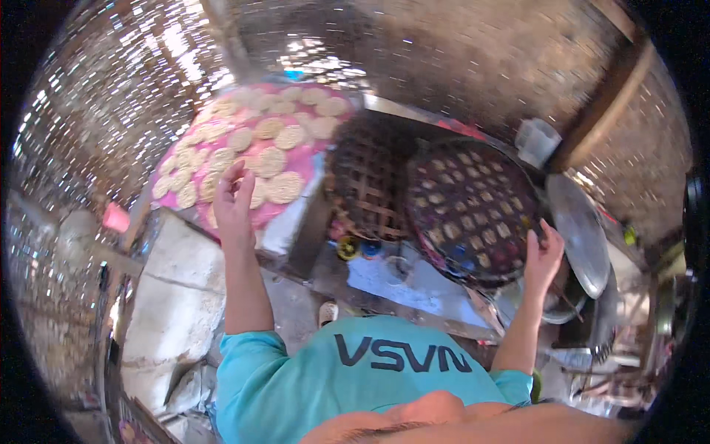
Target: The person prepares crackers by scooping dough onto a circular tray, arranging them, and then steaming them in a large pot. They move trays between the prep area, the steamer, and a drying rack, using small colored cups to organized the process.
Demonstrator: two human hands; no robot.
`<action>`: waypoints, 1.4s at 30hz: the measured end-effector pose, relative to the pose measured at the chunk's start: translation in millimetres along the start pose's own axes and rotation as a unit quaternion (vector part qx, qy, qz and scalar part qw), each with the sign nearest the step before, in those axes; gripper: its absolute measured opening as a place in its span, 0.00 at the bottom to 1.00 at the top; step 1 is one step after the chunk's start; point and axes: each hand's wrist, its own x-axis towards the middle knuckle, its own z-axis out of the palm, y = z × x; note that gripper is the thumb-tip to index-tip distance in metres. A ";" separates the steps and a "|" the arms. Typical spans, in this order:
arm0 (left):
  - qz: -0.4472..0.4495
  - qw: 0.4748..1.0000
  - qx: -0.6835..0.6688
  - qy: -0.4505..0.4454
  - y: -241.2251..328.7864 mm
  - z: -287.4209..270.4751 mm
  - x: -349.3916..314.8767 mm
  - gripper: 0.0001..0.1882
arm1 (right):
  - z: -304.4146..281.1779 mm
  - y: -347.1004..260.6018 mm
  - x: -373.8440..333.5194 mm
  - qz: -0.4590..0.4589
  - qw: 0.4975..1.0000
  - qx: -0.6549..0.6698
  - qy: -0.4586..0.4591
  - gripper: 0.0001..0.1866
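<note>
My left hand (234,198) is raised over the near edge of a pink cloth (170,194). Its fingers are loosely bent and apart, with nothing visible in them. Many round, flat, pale cakes (283,188) with a rough surface lie spread on that cloth. On the right, my right hand (544,250) is beside the rim of a round, dark openwork tray (473,211), fingers bent and apart. Whether it touches the rim I cannot tell. Pale squares show through the tray's grid. A dark woven lattice (370,177) lies left of the tray.
An oval metal lid (579,233) leans right of the tray. Behind stands a translucent plastic container (537,140). A white sheet (396,285) and small round items lie in front. At left are a pink cup (116,217) and a pale block ledge (177,274). Woven walls enclose the space.
</note>
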 end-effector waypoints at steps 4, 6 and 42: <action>0.014 0.991 0.085 0.105 -17.5 -83.0 62.5 0.18 | 41.4 -79.9 -14.2 -0.061 0.991 0.090 -0.072 0.13; 0.016 0.980 0.125 0.156 -38.6 -122.0 89.9 0.18 | 75.0 -130.9 -22.3 -0.102 0.970 0.160 -0.150 0.12; -0.009 0.877 0.470 -0.100 -131.2 -163.0 197.5 0.12 | 336.7 -282.9 -66.8 -0.147 0.944 0.040 -0.291 0.07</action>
